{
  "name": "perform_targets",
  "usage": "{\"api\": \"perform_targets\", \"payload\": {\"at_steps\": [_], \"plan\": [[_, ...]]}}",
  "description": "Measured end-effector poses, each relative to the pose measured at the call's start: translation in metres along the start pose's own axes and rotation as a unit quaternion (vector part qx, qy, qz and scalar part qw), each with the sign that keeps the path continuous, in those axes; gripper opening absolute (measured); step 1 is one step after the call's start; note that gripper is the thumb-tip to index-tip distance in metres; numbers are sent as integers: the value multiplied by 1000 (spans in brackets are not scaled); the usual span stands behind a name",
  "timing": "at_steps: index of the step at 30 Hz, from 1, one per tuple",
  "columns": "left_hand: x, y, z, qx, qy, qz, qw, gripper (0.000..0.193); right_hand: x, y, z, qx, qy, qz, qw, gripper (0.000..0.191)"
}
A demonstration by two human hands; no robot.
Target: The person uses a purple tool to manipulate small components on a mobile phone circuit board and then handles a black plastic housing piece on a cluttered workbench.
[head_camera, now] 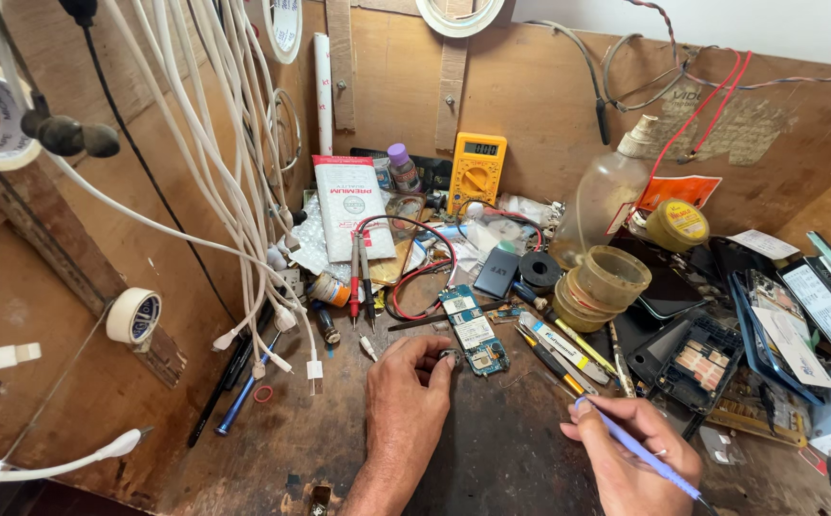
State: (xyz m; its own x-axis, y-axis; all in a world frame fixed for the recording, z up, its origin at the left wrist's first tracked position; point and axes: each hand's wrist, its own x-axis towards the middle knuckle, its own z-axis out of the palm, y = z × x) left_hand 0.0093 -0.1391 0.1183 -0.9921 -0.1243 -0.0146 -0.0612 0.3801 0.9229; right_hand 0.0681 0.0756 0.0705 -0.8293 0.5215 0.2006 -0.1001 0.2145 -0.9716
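A small round metal part (450, 357) is pinched between the thumb and fingertips of the left hand (406, 382), which rests on the dark, worn bench (501, 449). The part is held right against the lower left edge of a blue-green circuit board (473, 330), which lies flat on the bench just beyond the fingers. The right hand (630, 449) is closed around a thin purple tool (637, 446), held like a pen with its tip pointing up and to the left, close to the thumb; the tool's tip is kept apart from the board.

To the right of the board, a few screwdrivers and tweezers (559, 352) are laid side by side. Beyond them, stacked amber plastic cups (602, 287) are seen, with a clear bottle (606, 196) standing behind. A yellow multimeter (477, 170) is propped against the back wall, and its red and black probes (360, 277) lie to the left of the board. A bundle of white charging cables (234, 172) hangs at the left, and a roll of tape (133, 315) is fixed to the wooden side wall. Opened phone housings (692, 358) are piled at the right.
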Motion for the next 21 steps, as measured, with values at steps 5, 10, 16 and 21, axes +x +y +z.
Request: {"api": "perform_targets", "payload": {"at_steps": [5, 10, 16, 21], "plan": [[5, -5, -2, -36, 22, 18, 999, 19, 5, -2, 3, 49, 10, 26, 998, 14], [15, -11, -13, -42, 46, 66, 996, 17, 14, 8, 13, 132, 12, 106, 986, 17], [13, -8, -22, -34, 37, 51, 997, 18, 16, 9, 29, 176, -21, 150, 973, 18], [14, 0, -25, -35, 18, 30, 999, 27, 13, -4, 53, 154, -39, 136, 978, 19]]}}
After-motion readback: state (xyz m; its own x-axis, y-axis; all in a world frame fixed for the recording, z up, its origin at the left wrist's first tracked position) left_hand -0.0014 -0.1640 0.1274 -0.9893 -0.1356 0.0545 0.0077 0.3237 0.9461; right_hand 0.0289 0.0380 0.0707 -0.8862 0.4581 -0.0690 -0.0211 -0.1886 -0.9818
